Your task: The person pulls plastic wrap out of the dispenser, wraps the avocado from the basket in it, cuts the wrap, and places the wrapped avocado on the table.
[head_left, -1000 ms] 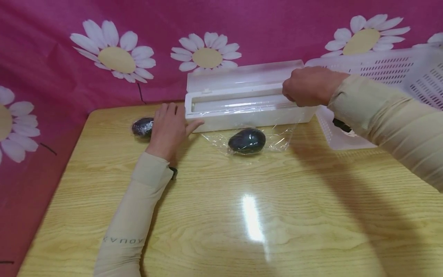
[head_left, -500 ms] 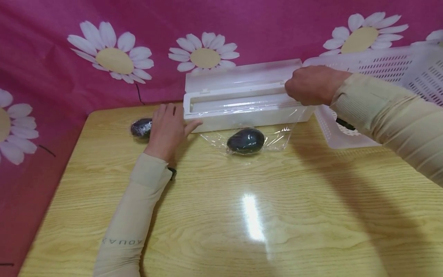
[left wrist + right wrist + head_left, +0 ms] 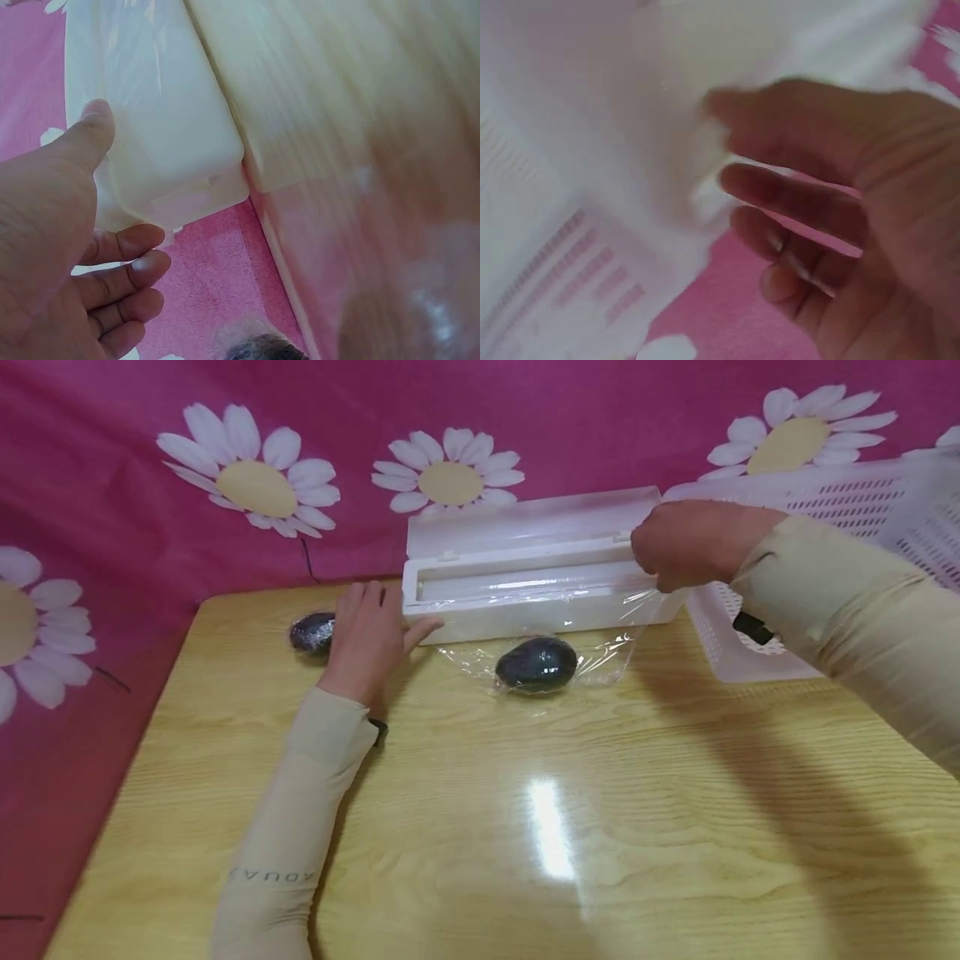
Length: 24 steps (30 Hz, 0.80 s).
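Note:
A long white cling film dispenser (image 3: 480, 625) stands at the back of the table with its lid raised. My left hand (image 3: 367, 639) holds its left end, thumb on the front wall and fingers at the end wall. At the right end, my right hand (image 3: 697, 543) has thumb and forefinger together at the edge of the cling film (image 3: 611, 647); the fingertips are hidden in the head view. The film runs down the front to a dark, glossy, avocado-like fruit (image 3: 536, 665) lying on it. Left of my left hand sits a second dark fruit (image 3: 311, 632), wrapped in film.
A white perforated plastic basket (image 3: 727, 647) stands at the right, partly behind my right forearm. A pink cloth (image 3: 555, 427) with daisies hangs directly behind the wooden table (image 3: 450, 827).
My right hand has moved slightly to the right along the dispenser's end. The left hand, the dispenser and both fruits stay in place.

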### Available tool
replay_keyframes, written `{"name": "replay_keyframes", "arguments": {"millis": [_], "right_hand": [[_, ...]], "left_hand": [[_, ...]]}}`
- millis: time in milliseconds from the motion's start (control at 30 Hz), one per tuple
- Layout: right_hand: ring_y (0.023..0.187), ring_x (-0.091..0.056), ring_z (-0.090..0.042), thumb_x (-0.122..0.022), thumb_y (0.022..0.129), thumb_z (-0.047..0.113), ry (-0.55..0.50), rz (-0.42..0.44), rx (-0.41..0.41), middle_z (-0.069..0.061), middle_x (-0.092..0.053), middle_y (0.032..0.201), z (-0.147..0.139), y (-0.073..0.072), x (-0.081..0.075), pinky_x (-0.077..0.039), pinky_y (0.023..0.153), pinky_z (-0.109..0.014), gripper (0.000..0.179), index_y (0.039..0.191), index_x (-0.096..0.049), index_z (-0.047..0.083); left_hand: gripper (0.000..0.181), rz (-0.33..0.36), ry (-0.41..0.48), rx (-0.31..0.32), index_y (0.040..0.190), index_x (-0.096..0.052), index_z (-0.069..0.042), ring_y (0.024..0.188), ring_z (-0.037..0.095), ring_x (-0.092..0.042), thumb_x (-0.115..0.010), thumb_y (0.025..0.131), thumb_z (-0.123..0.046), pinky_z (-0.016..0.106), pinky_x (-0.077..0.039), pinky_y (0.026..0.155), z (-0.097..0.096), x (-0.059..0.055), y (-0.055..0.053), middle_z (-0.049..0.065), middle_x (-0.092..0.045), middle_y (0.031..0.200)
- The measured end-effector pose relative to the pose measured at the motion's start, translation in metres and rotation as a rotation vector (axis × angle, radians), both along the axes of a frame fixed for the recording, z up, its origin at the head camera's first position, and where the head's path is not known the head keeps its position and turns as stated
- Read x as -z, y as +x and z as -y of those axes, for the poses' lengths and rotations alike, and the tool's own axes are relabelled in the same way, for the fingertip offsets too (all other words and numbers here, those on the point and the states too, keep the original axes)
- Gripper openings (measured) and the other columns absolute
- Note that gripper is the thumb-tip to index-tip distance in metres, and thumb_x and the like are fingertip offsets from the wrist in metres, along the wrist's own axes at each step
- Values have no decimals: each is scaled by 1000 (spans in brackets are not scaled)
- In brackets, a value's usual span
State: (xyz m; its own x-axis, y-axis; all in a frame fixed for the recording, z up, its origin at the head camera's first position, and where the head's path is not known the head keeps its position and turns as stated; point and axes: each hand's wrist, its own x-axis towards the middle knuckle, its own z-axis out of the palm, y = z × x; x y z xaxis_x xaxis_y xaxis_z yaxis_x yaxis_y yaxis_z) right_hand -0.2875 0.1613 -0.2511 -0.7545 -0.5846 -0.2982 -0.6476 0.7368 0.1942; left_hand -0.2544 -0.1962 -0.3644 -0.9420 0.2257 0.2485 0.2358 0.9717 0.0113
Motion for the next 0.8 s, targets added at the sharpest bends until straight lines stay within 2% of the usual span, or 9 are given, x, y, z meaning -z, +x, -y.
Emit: {"name": "replay_keyframes", "arguments": {"millis": [100,167,333,500,633,733,800], "right_hand": [[95,-66,-39,-71,85,20,-106,-4,17,-23,-69,108,1,11,-7,-52,86,-55,31,109,-70,1],[99,-67,-38,-69,88,25,-196,-27,7,-22,-69,111,4,20,-10,-51,87,-56,34,114,-69,4],[80,-71,-22,-69,88,23,-393,-86,-79,-9,-75,93,6,47,-2,-56,77,-45,21,102,-74,9],[70,-68,-12,-68,87,18,-567,-180,-85,-2,-75,83,6,70,24,-57,68,-36,11,91,-76,11],[74,-69,-14,-66,88,18,-679,-213,-3,-2,-76,84,11,88,51,-56,70,-37,12,89,-76,11],[78,-70,-17,-65,89,21,-736,-174,111,-3,-76,86,12,101,72,-55,73,-39,15,93,-76,11],[83,-71,-20,-63,90,22,-769,-133,184,-6,-76,89,10,107,84,-55,77,-41,18,97,-75,9]], "left_hand": [[70,5,-1,0,106,-52,-1,101,32,-44,-47,90,-69,45,-40,91,-2,-1,-1,18,-55,105],[71,2,-6,-4,106,-53,0,100,32,-44,-47,90,-69,44,-40,90,-3,-2,0,18,-55,104],[73,20,-23,-5,100,-57,3,100,33,-41,-47,90,-68,45,-37,90,-3,-7,4,20,-57,103],[77,97,14,-15,104,-59,5,107,35,-39,-47,90,-69,48,-35,96,-4,-12,5,22,-56,114],[85,137,76,-24,126,-49,5,116,37,-38,-49,88,-71,51,-32,104,-5,-15,7,22,-51,127],[83,113,131,-30,128,-45,1,114,36,-39,-51,87,-71,50,-32,104,-6,-17,11,20,-49,123],[77,85,177,-33,122,-46,0,108,34,-41,-53,87,-69,47,-33,100,-6,-18,17,18,-49,115]]}}
